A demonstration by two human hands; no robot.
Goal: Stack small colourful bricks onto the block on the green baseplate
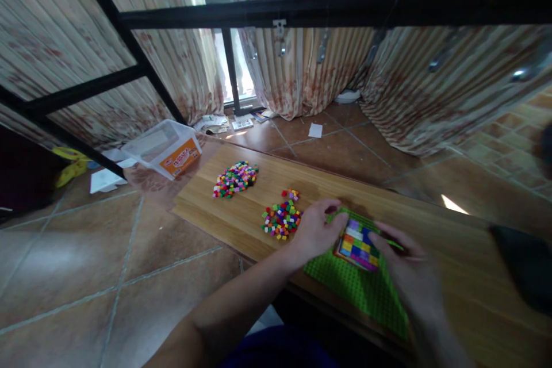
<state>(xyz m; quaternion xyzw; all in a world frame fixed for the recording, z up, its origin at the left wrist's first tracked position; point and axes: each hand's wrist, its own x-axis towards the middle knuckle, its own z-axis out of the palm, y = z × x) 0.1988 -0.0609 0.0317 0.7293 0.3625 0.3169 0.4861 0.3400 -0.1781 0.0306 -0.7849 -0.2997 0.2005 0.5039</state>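
Observation:
A square stack of small multicoloured building bricks sits over a green studded baseplate on the wooden table. On its right side is my right hand, thumb against the stack's edge and index finger behind its far corner. My left hand is over the baseplate's left side, its thumb close to the stack's upper left corner. A gap shows between that thumb and the bent index finger, with no brick visible in it. The other left fingers are partly hidden.
Left of my left hand lie a pile of loose bricks, a smaller cluster and a farther pile on the table. A clear plastic bin stands beyond the table's left end. A dark flat object lies at right.

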